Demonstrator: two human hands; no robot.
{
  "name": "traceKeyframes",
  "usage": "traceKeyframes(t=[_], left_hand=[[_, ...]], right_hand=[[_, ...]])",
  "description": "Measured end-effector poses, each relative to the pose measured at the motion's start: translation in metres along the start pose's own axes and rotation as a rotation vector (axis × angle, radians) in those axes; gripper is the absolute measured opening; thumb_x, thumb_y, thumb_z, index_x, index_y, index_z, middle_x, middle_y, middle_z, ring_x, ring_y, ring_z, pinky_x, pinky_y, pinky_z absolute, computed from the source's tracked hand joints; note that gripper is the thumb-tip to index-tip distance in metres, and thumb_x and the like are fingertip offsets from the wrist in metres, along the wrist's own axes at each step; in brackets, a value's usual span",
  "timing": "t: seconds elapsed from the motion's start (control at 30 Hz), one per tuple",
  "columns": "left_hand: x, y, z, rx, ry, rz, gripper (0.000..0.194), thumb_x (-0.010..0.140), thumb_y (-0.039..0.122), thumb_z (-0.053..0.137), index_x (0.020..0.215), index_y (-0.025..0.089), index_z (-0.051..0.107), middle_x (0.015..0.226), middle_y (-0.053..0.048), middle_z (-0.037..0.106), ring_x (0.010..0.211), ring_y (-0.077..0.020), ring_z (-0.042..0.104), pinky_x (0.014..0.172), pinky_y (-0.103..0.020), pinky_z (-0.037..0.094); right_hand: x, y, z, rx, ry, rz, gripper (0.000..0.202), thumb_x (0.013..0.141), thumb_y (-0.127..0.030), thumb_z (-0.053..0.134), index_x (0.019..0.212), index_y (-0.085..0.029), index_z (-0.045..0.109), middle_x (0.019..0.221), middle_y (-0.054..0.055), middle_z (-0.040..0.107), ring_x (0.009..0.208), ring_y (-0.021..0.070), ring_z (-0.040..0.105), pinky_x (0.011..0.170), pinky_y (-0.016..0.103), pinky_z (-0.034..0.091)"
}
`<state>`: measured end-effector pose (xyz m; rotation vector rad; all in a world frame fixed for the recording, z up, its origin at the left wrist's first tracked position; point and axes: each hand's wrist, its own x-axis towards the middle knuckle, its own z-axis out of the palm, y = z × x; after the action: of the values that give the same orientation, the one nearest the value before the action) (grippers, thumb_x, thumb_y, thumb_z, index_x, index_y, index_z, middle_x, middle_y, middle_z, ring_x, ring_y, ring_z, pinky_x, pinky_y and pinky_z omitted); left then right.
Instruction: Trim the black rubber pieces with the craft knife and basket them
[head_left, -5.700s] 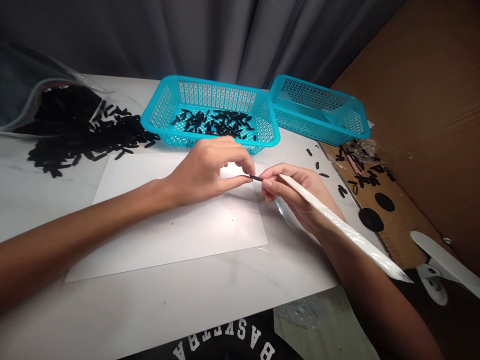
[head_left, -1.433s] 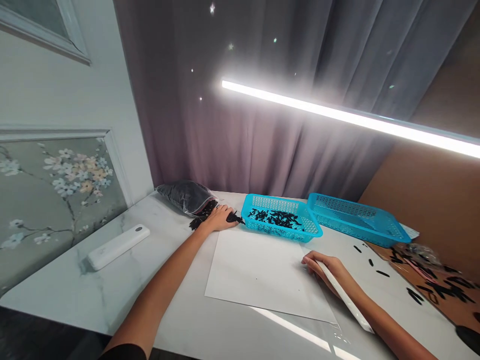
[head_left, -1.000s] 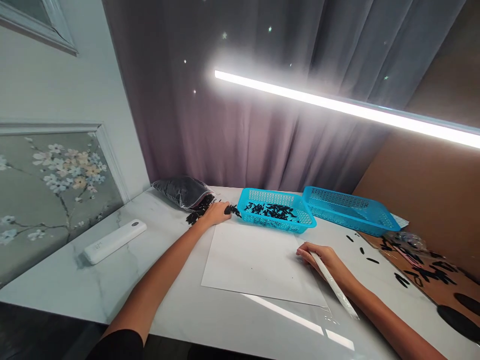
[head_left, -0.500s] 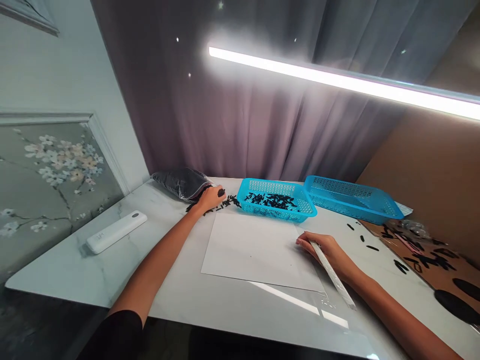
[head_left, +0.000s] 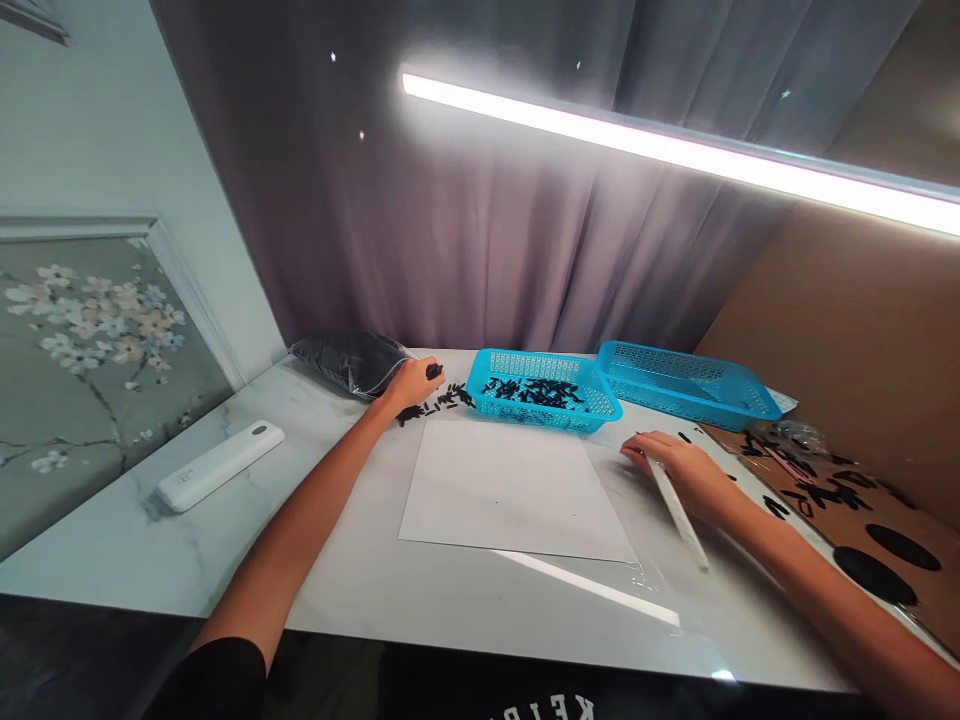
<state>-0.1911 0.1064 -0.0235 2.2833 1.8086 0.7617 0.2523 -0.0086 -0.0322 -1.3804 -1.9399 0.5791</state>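
my left hand (head_left: 412, 383) has pulled back to the clear plastic bag (head_left: 345, 362), clenched on a small oblong black piece (head_left: 433, 371), perhaps several, leaving the loose black pile (head_left: 459, 393) to its right uncovered beside the turquoise mesh plastic basket (head_left: 541, 418). my right hand (head_left: 671, 462), grasping a slim white stick (head_left: 679, 517), has drifted off the flat white sheet (head_left: 510, 485).

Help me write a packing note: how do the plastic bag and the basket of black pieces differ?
The plastic bag is limp, see-through film; the basket is blue, with perforated walls. The bag lies flopped, the left hand at one end; the basket stands upright. Both hold black contents and rest on the table.
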Motion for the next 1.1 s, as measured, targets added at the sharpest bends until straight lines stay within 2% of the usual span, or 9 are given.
traceKeyframes(t=[0.07, 0.17, 0.27, 0.4, 0.57, 0.67, 0.77, 0.93, 1.1], left_hand=[[-0.003, 0.006, -0.004, -0.027, -0.003, 0.027, 0.035, 0.099, 0.036, 0.061, 0.127, 0.017, 0.060, 0.129, -0.011, 0.062, 0.110, -0.0233, 0.065, 0.094, -0.044, 0.058], [-0.010, 0.028, -0.005, -0.077, -0.014, 0.105, 0.036, 0.098, 0.038, 0.063, 0.126, 0.015, 0.061, 0.127, -0.009, 0.063, 0.110, -0.0258, 0.065, 0.093, -0.044, 0.058], [-0.020, 0.065, 0.001, -0.122, -0.047, 0.211, 0.036, 0.097, 0.039, 0.063, 0.122, 0.013, 0.062, 0.121, -0.008, 0.065, 0.106, -0.0254, 0.066, 0.090, -0.043, 0.059], [-0.035, 0.111, 0.021, -0.131, -0.095, 0.345, 0.028, 0.103, 0.037, 0.052, 0.106, 0.014, 0.067, 0.090, -0.002, 0.070, 0.084, -0.0162, 0.067, 0.080, -0.031, 0.058], [-0.046, 0.115, 0.045, -0.024, -0.194, 0.416, 0.028, 0.098, 0.036, 0.063, 0.116, 0.014, 0.064, 0.110, -0.007, 0.069, 0.097, -0.0195, 0.067, 0.088, -0.039, 0.058], [-0.049, 0.103, 0.055, 0.036, -0.242, 0.408, 0.035, 0.098, 0.037, 0.062, 0.126, 0.015, 0.060, 0.125, -0.011, 0.063, 0.107, -0.0226, 0.066, 0.091, -0.044, 0.058], [-0.054, 0.103, 0.063, 0.061, -0.276, 0.435, 0.034, 0.098, 0.037, 0.062, 0.124, 0.014, 0.061, 0.122, -0.010, 0.064, 0.105, -0.0219, 0.066, 0.091, -0.043, 0.059], [-0.061, 0.131, 0.074, 0.044, -0.287, 0.561, 0.019, 0.091, 0.031, 0.066, 0.102, 0.016, 0.066, 0.096, -0.006, 0.072, 0.089, -0.0207, 0.069, 0.078, -0.033, 0.053], [-0.049, 0.165, 0.086, 0.013, -0.258, 0.637, 0.025, 0.092, 0.033, 0.059, 0.110, 0.017, 0.064, 0.104, -0.009, 0.074, 0.092, -0.0235, 0.069, 0.071, -0.032, 0.047]], right_hand=[[0.000, 0.005, -0.013, 0.076, 0.052, 0.068, 0.042, 0.068, -0.066, 0.076, 0.071, -0.023, 0.073, 0.077, 0.009, 0.071, 0.078, 0.0286, 0.060, 0.082, 0.045, 0.046], [-0.007, 0.001, -0.009, 0.279, 0.119, 0.178, 0.054, 0.079, -0.075, 0.061, 0.084, -0.022, 0.071, 0.080, 0.010, 0.074, 0.075, 0.0265, 0.067, 0.078, 0.044, 0.053], [-0.016, -0.025, 0.025, 0.530, 0.058, 0.225, 0.057, 0.083, -0.077, 0.054, 0.095, -0.022, 0.067, 0.096, 0.013, 0.078, 0.089, 0.0275, 0.074, 0.084, 0.047, 0.057], [-0.009, -0.074, 0.083, 0.779, -0.120, 0.195, 0.056, 0.088, -0.073, 0.055, 0.105, -0.022, 0.073, 0.131, 0.016, 0.070, 0.124, 0.0300, 0.065, 0.101, 0.048, 0.053], [0.014, -0.087, 0.119, 0.853, -0.028, 0.191, 0.057, 0.088, -0.073, 0.055, 0.105, -0.022, 0.072, 0.128, 0.014, 0.071, 0.124, 0.0283, 0.065, 0.107, 0.047, 0.049], [0.017, -0.074, 0.118, 0.797, 0.047, 0.204, 0.056, 0.086, -0.072, 0.059, 0.098, -0.019, 0.071, 0.117, 0.015, 0.074, 0.116, 0.0297, 0.068, 0.104, 0.048, 0.050], [0.017, -0.067, 0.110, 0.725, 0.075, 0.178, 0.051, 0.086, -0.068, 0.062, 0.095, -0.019, 0.071, 0.111, 0.014, 0.075, 0.110, 0.0284, 0.069, 0.102, 0.047, 0.051], [0.024, -0.056, 0.089, 0.576, 0.127, 0.114, 0.045, 0.090, -0.063, 0.060, 0.092, -0.019, 0.069, 0.107, 0.012, 0.074, 0.106, 0.0257, 0.069, 0.098, 0.044, 0.052], [0.023, -0.031, 0.059, 0.342, 0.112, 0.040, 0.046, 0.088, -0.064, 0.061, 0.088, -0.019, 0.070, 0.094, 0.009, 0.074, 0.090, 0.0253, 0.069, 0.089, 0.042, 0.052]])
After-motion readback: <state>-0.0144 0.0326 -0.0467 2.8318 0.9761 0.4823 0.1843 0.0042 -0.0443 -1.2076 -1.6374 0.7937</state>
